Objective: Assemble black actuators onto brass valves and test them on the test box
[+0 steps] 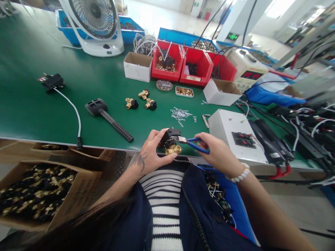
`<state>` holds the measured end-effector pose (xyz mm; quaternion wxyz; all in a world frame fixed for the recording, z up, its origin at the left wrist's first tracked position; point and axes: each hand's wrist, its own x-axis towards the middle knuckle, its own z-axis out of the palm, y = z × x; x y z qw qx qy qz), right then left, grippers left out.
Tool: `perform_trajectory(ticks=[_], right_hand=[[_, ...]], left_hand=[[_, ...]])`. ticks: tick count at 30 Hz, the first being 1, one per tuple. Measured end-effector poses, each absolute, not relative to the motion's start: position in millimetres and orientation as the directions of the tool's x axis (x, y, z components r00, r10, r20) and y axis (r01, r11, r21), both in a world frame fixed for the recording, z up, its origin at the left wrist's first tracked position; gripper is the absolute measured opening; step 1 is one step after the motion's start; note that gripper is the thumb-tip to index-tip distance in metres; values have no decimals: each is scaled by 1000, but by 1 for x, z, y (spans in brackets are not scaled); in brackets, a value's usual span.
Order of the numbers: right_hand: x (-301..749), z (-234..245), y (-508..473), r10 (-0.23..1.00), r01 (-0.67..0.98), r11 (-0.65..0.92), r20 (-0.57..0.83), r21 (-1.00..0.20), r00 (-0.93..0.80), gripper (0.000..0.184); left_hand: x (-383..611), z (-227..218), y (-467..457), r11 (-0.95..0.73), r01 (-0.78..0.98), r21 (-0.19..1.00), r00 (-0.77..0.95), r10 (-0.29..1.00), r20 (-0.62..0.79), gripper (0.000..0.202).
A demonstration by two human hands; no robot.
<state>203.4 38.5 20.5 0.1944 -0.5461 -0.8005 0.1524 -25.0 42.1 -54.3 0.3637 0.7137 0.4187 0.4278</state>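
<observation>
Three brass fittings [150,104] lie on the green surface [104,78], left of loose clips [179,113]. At its near edge, your left hand [149,155] grips a black-and-brass valve [172,150] in its fingers; your right hand [217,150] has fingers wrapped around blue-handled pliers [190,140], tips at the valve.

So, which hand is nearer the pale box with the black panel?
Right. The right hand, gripping pliers, is close to the pale box; the left hand, holding a brass fitting, is farther left.
</observation>
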Motion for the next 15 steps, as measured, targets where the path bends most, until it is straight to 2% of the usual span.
perform_trajectory(ticks=[2, 4, 5, 6, 7, 9, 10, 11, 12, 13, 15], right_hand=[[204, 27, 40, 926, 790, 339, 332, -511, -182, 9], [202, 29, 41, 813, 711, 364, 577, -601, 71, 9], [200, 27, 41, 757, 679, 388, 636, -623, 151, 8], [199, 25, 41, 753, 674, 399, 642, -622, 146, 7], [198, 22, 40, 805, 701, 387, 590, -599, 61, 6], [199, 19, 39, 926, 788, 350, 312, -507, -210, 5], [200, 20, 38, 939, 817, 344, 176, -462, -296, 6], [201, 21, 38, 940, 831, 340, 124, -440, -318, 8], [203, 23, 39, 944, 832, 329, 176, -447, -279, 9], [203, 25, 39, 936, 815, 321, 294, -483, -194, 9], [202, 26, 41, 834, 738, 339, 549, -584, 51, 9]], left_hand=[[-25, -55, 42, -385, 280, 880, 285, 908, 307, 73], [-24, -55, 43, -390, 282, 877, 286, 906, 312, 73], [-24, -55, 43, -392, 283, 876, 285, 906, 313, 73], [-24, -55, 43, -391, 286, 875, 286, 906, 312, 73], [-24, -55, 43, -391, 288, 874, 288, 906, 311, 73], [-25, -55, 43, -392, 289, 874, 291, 905, 310, 73], [-25, -55, 43, -391, 287, 874, 290, 905, 310, 73], [-25, -55, 42, -393, 283, 875, 289, 905, 313, 72], [-25, -55, 42, -395, 281, 874, 289, 904, 316, 72], [-25, -55, 42, -398, 282, 873, 289, 903, 318, 72], [-25, -54, 43, -403, 293, 867, 293, 901, 320, 72]])
